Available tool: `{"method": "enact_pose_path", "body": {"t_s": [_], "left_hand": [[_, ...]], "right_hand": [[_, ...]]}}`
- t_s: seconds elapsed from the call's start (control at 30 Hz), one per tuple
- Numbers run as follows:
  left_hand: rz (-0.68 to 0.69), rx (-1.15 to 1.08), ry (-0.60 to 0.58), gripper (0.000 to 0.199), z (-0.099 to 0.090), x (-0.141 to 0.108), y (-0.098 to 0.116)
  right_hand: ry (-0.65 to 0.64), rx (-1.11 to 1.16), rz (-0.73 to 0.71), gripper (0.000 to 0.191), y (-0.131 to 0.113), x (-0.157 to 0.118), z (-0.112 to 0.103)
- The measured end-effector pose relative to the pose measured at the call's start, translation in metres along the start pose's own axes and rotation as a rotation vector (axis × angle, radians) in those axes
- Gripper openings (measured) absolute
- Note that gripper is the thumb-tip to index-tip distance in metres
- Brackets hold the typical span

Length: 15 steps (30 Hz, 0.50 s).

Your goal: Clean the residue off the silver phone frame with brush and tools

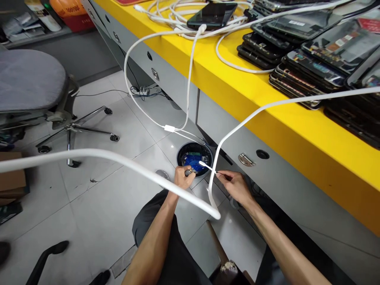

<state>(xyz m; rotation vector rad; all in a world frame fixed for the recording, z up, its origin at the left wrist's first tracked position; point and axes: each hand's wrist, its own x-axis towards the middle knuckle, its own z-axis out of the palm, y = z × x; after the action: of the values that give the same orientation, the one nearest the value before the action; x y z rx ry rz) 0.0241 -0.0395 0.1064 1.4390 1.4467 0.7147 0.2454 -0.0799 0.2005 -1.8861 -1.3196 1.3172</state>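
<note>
Over the rim of a round dark bin [179, 155] on the floor, my left hand [183, 178] is closed around a dark pen-like tool [189, 172]. To its right, my right hand [234, 184] pinches the end of a thin white stick with a swab-like tip [204, 164]. That tip points left across the bin, close to the tool but apart from it. Blue material [192, 159] and a small green piece lie inside the bin. A thick white cable [142, 170] loops in front of the view and passes near both hands.
A yellow-topped bench [261, 99] runs along the right, with stacked phone parts [314, 67], a black phone [212, 15] and coiled white cables. One white cable with a small splitter [169, 128] hangs down beside the bin. A grey wheeled chair [31, 79] stands at the left.
</note>
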Motion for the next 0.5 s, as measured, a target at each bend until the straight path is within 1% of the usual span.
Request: {"method": "enact_pose_path", "body": {"t_s": [0.07,0.2,0.3,0.37,0.5], "left_hand": [[-0.020,-0.002,-0.003,0.035,0.0000,0.0011,0.0000],[-0.057,-0.010,-0.033,0.034,0.0003,0.0014,0.0019],[-0.072,-0.023,-0.060,0.034,-0.0015,0.0009,0.0055],[-0.091,-0.031,-0.080,0.034,-0.0034,0.0011,0.0075],[-0.158,-0.058,-0.161,0.035,-0.0045,0.0026,0.0095]], "right_hand": [[-0.002,0.006,0.011,0.027,0.0004,-0.0034,-0.0019],[-0.037,0.027,-0.027,0.028,-0.0039,-0.0104,0.0005],[0.029,-0.004,-0.016,0.023,-0.0046,-0.0087,0.0030],[0.056,-0.023,-0.002,0.025,-0.0038,-0.0077,0.0029],[-0.012,-0.026,-0.032,0.029,-0.0051,-0.0088,0.0012]]}}
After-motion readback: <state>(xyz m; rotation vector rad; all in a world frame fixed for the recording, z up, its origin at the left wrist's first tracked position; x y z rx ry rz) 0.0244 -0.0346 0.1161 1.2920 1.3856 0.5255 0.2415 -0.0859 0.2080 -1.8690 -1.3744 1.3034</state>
